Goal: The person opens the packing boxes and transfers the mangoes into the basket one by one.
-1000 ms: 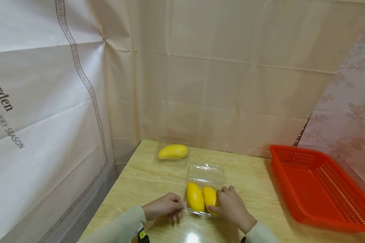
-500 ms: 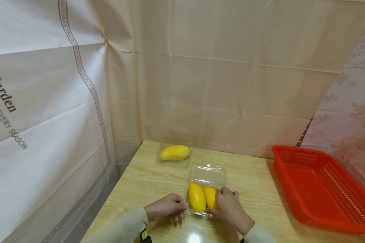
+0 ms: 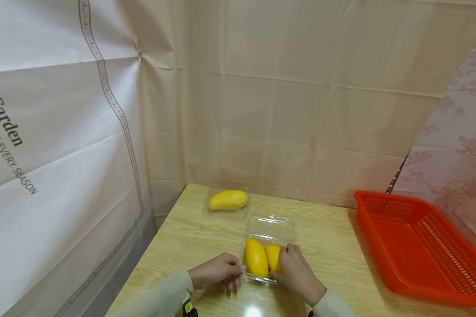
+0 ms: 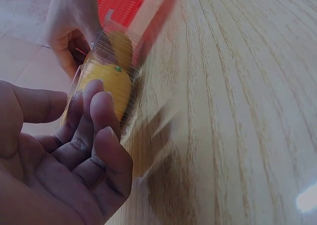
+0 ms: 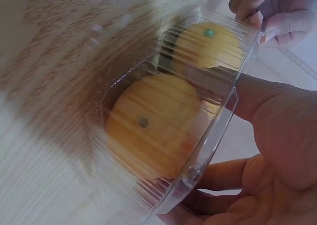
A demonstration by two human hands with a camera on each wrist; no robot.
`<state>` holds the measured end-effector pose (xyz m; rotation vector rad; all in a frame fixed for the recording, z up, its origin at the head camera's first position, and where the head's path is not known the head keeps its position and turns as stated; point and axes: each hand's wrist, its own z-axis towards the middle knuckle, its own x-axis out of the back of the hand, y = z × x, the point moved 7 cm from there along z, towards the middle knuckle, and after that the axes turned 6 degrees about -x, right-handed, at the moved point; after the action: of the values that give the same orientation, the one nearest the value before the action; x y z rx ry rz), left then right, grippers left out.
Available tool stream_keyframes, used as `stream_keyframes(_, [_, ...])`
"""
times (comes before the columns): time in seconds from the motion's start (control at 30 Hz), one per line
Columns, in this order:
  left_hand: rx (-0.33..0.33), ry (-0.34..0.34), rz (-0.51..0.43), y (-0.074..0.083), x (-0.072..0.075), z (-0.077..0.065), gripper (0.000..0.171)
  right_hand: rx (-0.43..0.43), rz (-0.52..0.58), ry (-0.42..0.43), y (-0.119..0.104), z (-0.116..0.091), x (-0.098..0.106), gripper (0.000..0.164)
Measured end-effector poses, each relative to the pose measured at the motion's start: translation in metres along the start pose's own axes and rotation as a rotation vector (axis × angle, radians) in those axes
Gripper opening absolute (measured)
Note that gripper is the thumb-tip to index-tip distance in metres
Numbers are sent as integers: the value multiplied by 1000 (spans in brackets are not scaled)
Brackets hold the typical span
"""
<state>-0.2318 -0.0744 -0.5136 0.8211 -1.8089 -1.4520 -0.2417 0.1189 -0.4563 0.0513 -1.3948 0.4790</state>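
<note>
A clear plastic clamshell container (image 3: pixel 258 279) lies with its lid (image 3: pixel 270 226) folded back, away from the person. Inside it are two yellow mangoes side by side, the left mango (image 3: pixel 256 259) and the right mango (image 3: pixel 273 257). My left hand (image 3: pixel 219 270) pinches the container's near left corner between thumb and fingers. My right hand (image 3: pixel 300 274) grips the right mango within the container; in the right wrist view its thumb (image 5: pixel 252 93) reaches over the rim between the fruits. That hand covers part of the mango in the head view.
Farther back on the wooden table (image 3: pixel 321 224) sits another clear container (image 3: pixel 248 207) with a single yellow mango (image 3: pixel 228 199). A red plastic basket (image 3: pixel 410 251) stands at the right. Hanging cloth (image 3: pixel 262 110) encloses the table's back and sides.
My right hand has shifted slightly left and its fingers have drawn closer over the right mango. The left hand stays at the container's corner. The head view has turned slightly.
</note>
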Motion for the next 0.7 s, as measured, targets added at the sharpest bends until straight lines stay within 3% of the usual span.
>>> stream_keyframes(0.4, [10,27,26,-1,1,0,30,1,-44,5,-4,4,-1,62])
stream_keyframes(0.7, [14,16,17,-1,1,0,30,20,-29,27,-3,5,1,46])
